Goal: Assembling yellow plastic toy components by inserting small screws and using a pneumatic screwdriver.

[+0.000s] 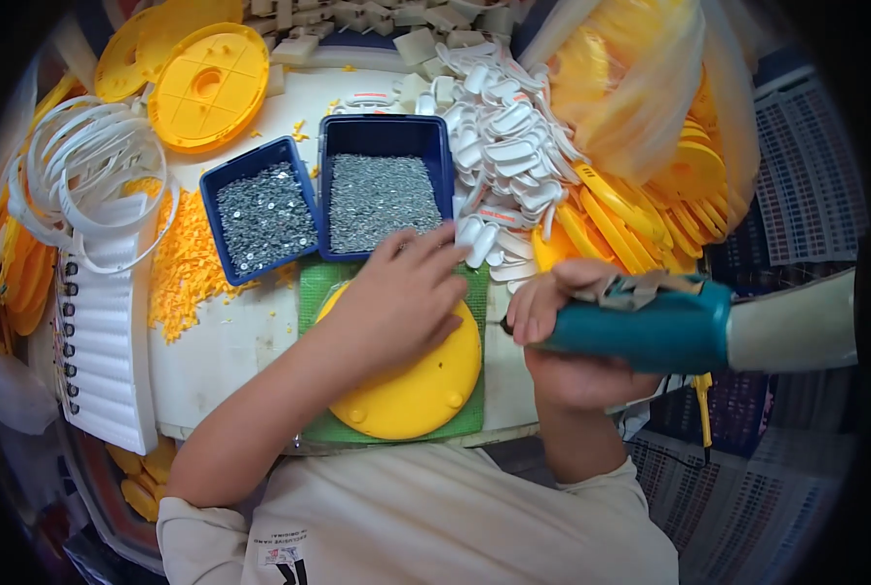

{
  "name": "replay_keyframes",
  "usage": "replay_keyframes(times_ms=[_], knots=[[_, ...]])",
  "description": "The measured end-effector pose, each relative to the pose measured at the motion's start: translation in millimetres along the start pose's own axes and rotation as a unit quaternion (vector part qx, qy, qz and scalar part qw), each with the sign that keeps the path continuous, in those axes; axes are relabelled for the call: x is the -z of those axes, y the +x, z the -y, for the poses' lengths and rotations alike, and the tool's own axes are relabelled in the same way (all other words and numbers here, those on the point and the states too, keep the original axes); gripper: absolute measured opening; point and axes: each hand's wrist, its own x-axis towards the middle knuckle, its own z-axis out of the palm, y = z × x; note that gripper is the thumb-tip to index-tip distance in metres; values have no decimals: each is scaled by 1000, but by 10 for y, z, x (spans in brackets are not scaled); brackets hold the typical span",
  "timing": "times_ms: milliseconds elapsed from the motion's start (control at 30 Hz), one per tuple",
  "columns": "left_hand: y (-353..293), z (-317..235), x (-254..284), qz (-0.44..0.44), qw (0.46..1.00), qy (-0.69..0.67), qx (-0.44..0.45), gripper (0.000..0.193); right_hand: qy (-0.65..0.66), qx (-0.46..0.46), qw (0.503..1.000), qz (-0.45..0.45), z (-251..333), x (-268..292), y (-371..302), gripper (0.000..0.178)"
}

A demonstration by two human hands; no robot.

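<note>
My left hand lies flat on a round yellow plastic disc, fingers spread toward the blue trays. The disc rests on a green mat at the table's near edge. My right hand grips a teal powered screwdriver held sideways, its tip pointing left toward the disc's right rim. Just beyond my left fingertips stand two blue trays of small metal screws, a larger one and a smaller one.
A heap of white plastic clips lies right of the trays. Yellow discs are stacked at the back left and yellow parts at the right. White rings, small yellow bits and a white ribbed strip lie left.
</note>
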Motion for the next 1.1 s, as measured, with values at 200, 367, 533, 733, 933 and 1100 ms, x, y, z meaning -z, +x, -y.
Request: replay_keyframes(times_ms=[200,367,533,733,933,1100], knots=[[131,-267,-86,134,982,-112,-66,48,26,-14,999,-34,-36,70,-374,85],[96,-271,-100,56,990,-101,-78,47,35,-5,998,-47,-291,165,-457,79],[84,-310,-90,86,988,-113,-63,42,-6,-14,1000,-18,-280,140,-471,81],[-2,-342,-96,89,990,-88,-65,47,53,0,997,-58,-224,96,-469,88],[-659,-603,7,1,999,-42,8,50,5,-48,999,3,221,-156,-818,87],[-883,-1044,-92,-7,998,23,60,64,52,-111,992,-24,177,-352,-1058,72]])
